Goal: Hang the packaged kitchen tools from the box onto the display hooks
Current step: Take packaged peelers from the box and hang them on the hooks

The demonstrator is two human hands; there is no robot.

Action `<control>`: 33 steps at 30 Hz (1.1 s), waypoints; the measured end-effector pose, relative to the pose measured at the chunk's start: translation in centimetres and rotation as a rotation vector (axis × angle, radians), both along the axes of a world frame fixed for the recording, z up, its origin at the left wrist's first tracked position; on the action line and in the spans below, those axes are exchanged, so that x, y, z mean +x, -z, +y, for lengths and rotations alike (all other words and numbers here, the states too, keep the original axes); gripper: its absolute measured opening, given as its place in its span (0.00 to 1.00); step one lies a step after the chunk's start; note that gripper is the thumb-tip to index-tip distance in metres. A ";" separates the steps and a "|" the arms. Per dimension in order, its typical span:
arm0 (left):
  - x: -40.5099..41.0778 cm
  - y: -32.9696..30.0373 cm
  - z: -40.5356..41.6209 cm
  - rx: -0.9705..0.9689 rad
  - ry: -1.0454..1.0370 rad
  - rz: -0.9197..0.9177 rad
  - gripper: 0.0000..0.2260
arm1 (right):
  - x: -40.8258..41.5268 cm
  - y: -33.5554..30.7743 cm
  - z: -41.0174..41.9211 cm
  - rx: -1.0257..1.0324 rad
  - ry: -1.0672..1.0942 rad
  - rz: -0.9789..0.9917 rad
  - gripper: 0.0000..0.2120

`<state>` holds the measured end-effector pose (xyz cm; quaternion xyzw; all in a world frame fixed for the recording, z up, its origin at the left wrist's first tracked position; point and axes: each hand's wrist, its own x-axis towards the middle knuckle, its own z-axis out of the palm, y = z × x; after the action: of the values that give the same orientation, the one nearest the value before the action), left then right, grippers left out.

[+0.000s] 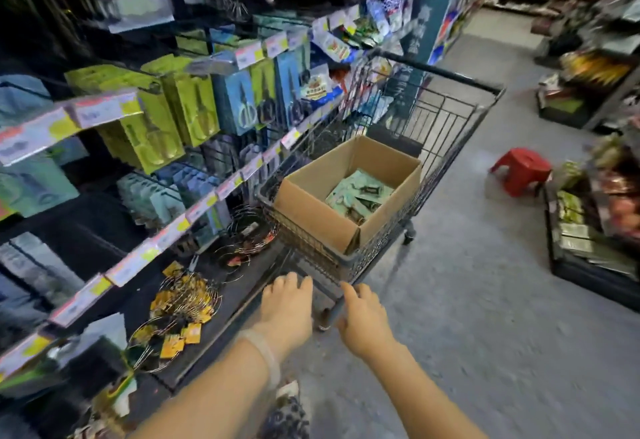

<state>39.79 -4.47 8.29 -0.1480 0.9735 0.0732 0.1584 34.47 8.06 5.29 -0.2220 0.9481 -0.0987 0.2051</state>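
Observation:
An open cardboard box (311, 206) sits in a dark wire shopping cart (446, 133). Several pale green packaged kitchen tools (360, 196) lie in the bottom of the box. Display hooks (207, 92) on the left shelving carry carded scissors and other packs. My left hand (287, 307) is at the cart's near low end, with its fingers curled down over the frame. My right hand (365, 317) is beside it, thumb and fingers round a dark frame bar (334, 314). Neither hand holds a package.
Price-tag rails (194, 210) run along the shelf fronts. Wire rings with yellow tags (180, 307) lie on the bottom shelf. On the grey floor to the right are a red plastic stool (519, 168) and black crates of goods (588, 258). The aisle continues beyond the cart.

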 end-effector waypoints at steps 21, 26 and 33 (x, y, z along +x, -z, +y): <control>-26.6 2.2 -10.7 0.053 0.039 -0.053 0.27 | -27.9 1.4 -9.5 0.025 0.013 -0.072 0.29; -29.5 4.3 -11.5 0.064 -0.083 -0.081 0.28 | -32.9 4.4 -12.6 0.091 -0.112 -0.142 0.29; -35.2 6.6 -10.3 0.124 -0.364 -0.116 0.25 | -41.7 8.3 -13.2 0.126 -0.354 -0.236 0.26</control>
<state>4.60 -14.80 1.69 -0.3153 0.9136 0.1520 0.2071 -7.26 -5.15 -3.00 -0.3587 0.8681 -0.0271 0.3422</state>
